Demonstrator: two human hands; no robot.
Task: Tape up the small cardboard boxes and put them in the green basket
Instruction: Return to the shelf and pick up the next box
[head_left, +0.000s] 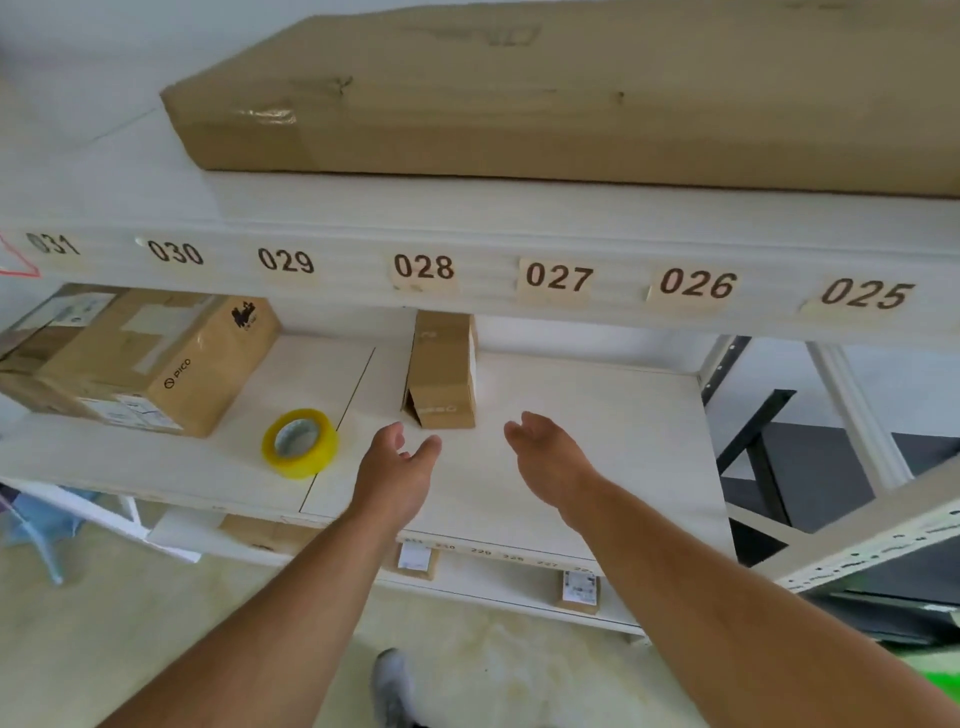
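Okay, we see the small cardboard box (441, 369) on the shelf (571, 415) under 028; left hand (397, 467) and right hand (545, 457) open, empty. Likely light, stiff; take its sides.

White shelving unit against a white wall.
Numbered paper labels (424, 267) line the upper shelf's (156, 156) front edge; pale beige floor (130, 613) below, evenly lit.

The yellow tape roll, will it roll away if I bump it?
Probably not far: the yellow tape roll seems to lie tilted on the shelf, not up on its edge. It looks stiff and light, so a push would likely slide it.
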